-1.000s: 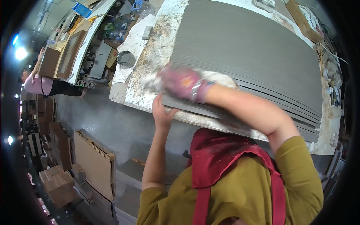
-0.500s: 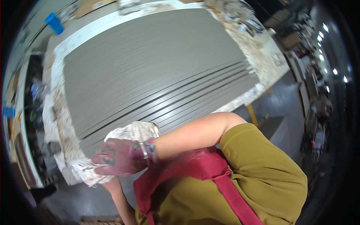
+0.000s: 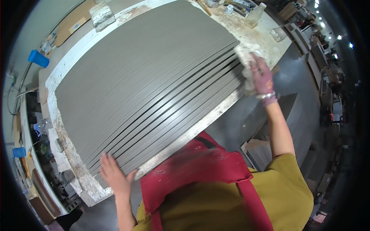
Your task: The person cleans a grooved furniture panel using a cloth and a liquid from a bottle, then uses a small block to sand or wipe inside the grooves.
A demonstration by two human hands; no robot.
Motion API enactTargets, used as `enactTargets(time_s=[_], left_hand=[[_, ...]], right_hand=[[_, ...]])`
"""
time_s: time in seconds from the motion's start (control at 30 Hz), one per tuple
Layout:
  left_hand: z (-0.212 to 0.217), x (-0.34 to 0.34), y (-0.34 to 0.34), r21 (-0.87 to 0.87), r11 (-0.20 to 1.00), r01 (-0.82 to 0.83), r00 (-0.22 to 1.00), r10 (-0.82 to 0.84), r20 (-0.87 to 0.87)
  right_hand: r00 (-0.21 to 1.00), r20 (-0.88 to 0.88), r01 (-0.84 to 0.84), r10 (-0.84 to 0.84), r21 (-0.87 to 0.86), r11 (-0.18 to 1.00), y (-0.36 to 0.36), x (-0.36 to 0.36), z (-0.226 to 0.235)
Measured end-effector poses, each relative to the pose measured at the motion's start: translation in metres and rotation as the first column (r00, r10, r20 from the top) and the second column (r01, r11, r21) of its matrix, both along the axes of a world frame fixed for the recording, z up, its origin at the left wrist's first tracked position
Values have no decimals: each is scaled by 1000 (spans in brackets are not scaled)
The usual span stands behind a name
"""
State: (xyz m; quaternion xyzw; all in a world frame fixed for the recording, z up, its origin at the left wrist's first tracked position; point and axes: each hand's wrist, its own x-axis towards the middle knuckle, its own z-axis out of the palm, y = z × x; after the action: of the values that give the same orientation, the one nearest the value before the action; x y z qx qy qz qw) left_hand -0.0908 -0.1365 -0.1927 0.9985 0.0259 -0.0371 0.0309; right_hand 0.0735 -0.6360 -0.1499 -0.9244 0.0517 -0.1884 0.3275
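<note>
Worker at a bench of grey strips, seen from the head and read from left to right. A blue cup [image 3: 38, 58] stands near the far left corner of the worktable [image 3: 68, 135], whose pale, spattered surface borders the work. At the lower left, the bare left hand [image 3: 116, 176] grasps nothing; its fingers are extended and the thumb spread, laid over the left ends of the nearest strips. How firmly it presses cannot be told.

The grey strips [image 3: 150, 73] lie side by side across the table, dark gaps parting several of the nearer ones. Their long axis rises obliquely from lower left to upper right, so that the near strips extend up and rightward from the left hand and down and leftward from the right. Each hand is thus nearer to one end.

At the right ends, the gloved right hand [image 3: 263, 79] grasps a bunched white cloth [image 3: 246, 57], which lies against the strip ends. Beyond it stands a translucent bottle [image 3: 256, 16].
</note>
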Motion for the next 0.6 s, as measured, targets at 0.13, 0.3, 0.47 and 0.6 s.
enactTargets(time_s=[0.13, 0.3, 0.47, 0.6], left_hand=[[-13, 26, -22, -42, 984, 175, 984, -176, -5], [-15, 22, -17, -54, 990, 131, 991, -131, 3], [-22, 27, -23, -75, 983, 165, 986, -163, 30], [-15, 25, -25, -62, 991, 119, 993, -120, -3]], right_hand=[[740, -153, -639, 655, -467, 611, 171, -41, -24], [842, -346, -537, 415, -622, 571, 109, -23, -78], [925, 62, 377, -374, -49, 925, -142, 34, -85], [977, -194, -80, -92, -727, 682, -16, 26, -15]])
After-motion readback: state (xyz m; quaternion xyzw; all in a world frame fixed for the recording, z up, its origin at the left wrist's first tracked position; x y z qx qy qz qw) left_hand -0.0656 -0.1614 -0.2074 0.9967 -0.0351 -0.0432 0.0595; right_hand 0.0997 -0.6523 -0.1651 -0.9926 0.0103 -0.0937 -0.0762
